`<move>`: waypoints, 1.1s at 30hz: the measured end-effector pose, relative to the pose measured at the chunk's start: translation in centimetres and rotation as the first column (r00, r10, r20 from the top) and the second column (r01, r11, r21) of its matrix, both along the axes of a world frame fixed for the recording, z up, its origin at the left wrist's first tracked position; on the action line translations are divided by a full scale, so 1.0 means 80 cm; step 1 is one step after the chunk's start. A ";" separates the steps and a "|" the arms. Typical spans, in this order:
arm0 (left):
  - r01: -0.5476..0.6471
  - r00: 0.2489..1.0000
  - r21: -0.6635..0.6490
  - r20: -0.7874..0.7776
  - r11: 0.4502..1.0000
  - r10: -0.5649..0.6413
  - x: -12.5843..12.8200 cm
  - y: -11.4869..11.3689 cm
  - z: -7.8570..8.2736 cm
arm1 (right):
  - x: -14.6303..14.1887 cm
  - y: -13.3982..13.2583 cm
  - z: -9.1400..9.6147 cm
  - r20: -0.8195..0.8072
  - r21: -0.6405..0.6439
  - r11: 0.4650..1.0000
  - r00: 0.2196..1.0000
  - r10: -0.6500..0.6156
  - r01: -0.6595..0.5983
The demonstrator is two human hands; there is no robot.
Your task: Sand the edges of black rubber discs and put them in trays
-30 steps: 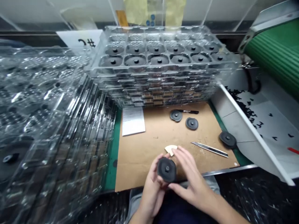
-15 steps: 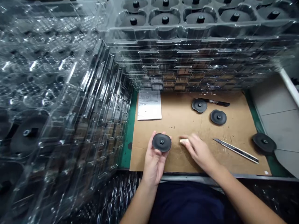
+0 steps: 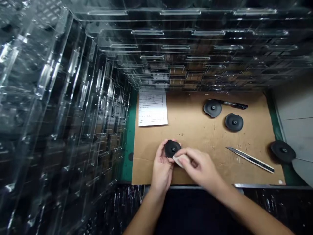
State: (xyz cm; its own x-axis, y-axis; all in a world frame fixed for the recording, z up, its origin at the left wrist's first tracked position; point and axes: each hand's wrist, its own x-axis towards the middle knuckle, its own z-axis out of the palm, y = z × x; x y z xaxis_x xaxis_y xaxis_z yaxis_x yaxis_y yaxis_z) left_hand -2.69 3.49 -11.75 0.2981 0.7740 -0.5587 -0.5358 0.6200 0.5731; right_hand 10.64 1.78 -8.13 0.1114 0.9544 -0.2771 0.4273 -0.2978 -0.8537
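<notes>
My left hand point(image 3: 161, 169) holds a round black disc point(image 3: 172, 148) with a small hub in its middle, fingers curled round its edge, just above the brown cardboard mat point(image 3: 195, 137). My right hand point(image 3: 199, 168) pinches a small pale wedge-shaped piece point(image 3: 179, 160) and presses it against the disc's lower right edge. Both hands meet near the mat's front edge.
Three more black discs point(image 3: 212, 108) point(image 3: 234, 122) point(image 3: 283, 151) lie on the mat's right side, with a black pen point(image 3: 233, 104) and a utility knife blade point(image 3: 250, 159). A printed paper slip point(image 3: 152, 108) lies at the back left. Stacks of clear plastic trays point(image 3: 61, 107) point(image 3: 202, 49) wall the left and back.
My right hand picked the pale wedge up from the mat and brought it left onto the disc. The view tilted further down and closer, so the tray tops left the frame.
</notes>
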 end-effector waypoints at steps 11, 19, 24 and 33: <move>0.015 1.000 0.001 -0.014 1.000 -0.015 -0.004 0.001 -0.005 | 0.006 0.001 0.000 0.048 -0.011 1.000 0.999 -0.019 0.019; 0.071 0.997 0.023 -0.022 0.997 -0.070 -0.009 0.003 -0.002 | 0.002 -0.008 0.001 0.083 0.045 0.999 0.996 -0.026 0.022; 0.169 0.985 0.010 0.042 0.986 -0.169 -0.015 0.004 0.002 | 0.012 -0.008 -0.002 0.051 0.097 0.995 0.998 -0.021 0.016; 0.312 0.950 -0.079 0.014 0.947 -0.312 -0.020 -0.022 0.059 | -0.015 -0.044 0.081 -0.028 0.325 0.944 0.997 0.070 -0.058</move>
